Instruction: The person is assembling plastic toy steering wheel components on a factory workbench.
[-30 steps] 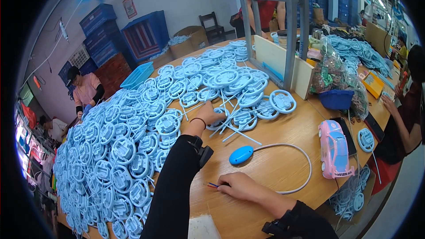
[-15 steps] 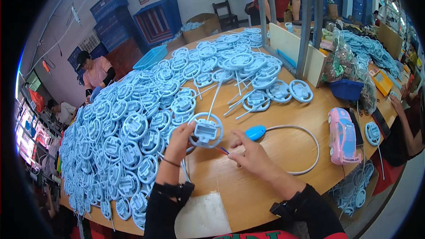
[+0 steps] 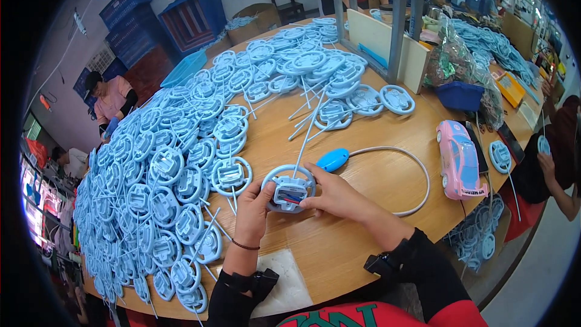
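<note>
A light-blue toy steering wheel (image 3: 279,177) with a long thin rod is held over the table between both hands, its boxy open compartment facing up. My left hand (image 3: 253,207) is closed on the left side of its rim. At the right side, my right hand (image 3: 334,192) grips the rim, with the fingertips at the compartment's edge. Thin red and blue wires lie inside the compartment. Just beyond my right hand rests a bright blue oval object (image 3: 333,159) on a looped grey cable (image 3: 427,177).
A large heap of similar steering wheels (image 3: 166,166) covers the left and far table. On the right are a pink toy car (image 3: 460,160), a dark blue bin (image 3: 460,95) and a metal frame (image 3: 396,24). A whitish sheet (image 3: 284,278) lies nearby. A co-worker (image 3: 112,100) sits far left.
My right hand has moved from beside the steering wheel onto its rim. The red and blue wires, earlier sticking out below the wheel, now lie in its compartment. The view has shifted slightly.
</note>
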`<action>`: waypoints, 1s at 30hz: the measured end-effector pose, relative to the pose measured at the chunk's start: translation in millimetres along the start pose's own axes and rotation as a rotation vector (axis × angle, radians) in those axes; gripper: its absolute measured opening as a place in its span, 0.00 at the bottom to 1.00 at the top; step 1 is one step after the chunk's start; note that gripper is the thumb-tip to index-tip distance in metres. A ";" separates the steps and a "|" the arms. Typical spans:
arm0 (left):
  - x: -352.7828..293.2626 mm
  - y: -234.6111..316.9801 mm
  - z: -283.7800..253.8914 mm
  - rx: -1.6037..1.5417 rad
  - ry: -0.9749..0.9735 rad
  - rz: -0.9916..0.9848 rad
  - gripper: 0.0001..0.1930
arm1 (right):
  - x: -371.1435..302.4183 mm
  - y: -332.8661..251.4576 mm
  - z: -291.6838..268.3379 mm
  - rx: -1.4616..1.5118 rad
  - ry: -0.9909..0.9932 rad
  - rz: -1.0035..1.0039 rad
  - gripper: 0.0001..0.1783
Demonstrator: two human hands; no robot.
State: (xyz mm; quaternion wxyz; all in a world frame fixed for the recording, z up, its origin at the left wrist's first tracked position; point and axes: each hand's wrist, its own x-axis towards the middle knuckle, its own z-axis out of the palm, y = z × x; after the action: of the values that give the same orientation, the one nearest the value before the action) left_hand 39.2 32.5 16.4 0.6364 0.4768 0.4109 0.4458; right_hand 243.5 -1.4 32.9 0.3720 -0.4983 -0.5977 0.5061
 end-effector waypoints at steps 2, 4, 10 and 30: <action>1.7 -1.7 6.1 -0.024 -0.002 -0.009 0.11 | -4.1 -8.6 -9.1 0.096 -0.060 0.114 0.34; 0.7 -5.8 10.1 -0.043 -0.030 -0.025 0.11 | 3.9 5.5 -9.3 0.186 -0.126 0.157 0.28; -7.1 -5.6 4.0 -0.094 0.007 -0.024 0.12 | 4.9 6.7 -9.1 0.327 -0.210 0.231 0.20; -8.7 1.3 2.3 -0.028 -0.062 0.000 0.14 | 5.9 8.1 -8.0 0.254 -0.194 0.193 0.21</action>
State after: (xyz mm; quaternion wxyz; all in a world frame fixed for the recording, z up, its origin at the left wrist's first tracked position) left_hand 38.9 23.8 18.9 0.6555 0.4813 0.3848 0.4366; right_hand 251.4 6.1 26.4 0.3222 -0.4510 -0.5115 0.6566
